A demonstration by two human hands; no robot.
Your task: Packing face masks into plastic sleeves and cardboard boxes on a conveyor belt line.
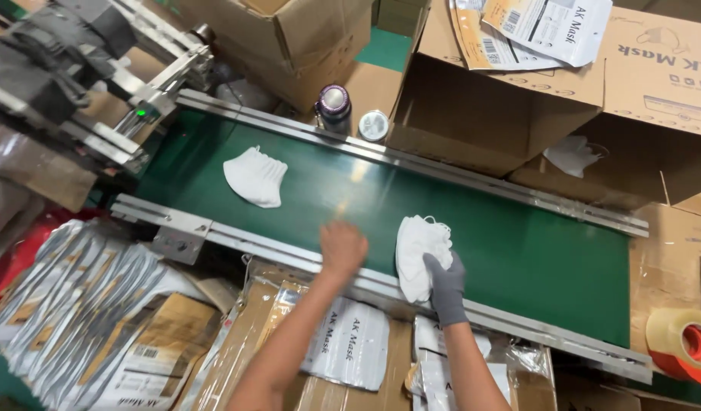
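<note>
Stack of white masks: folded, bunched, gripped at the conveyor's near edge.
Single white mask: folded flat, laid upstream on the belt.

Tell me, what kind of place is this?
Probably a small factory packing line for face masks. A green conveyor belt carries a folded white mask, the gloved right hand holds a stack of masks, and cardboard boxes and flat packets surround the belt.

Soft white cloth masks lie on a smooth green belt edged with brushed metal rails.
</note>
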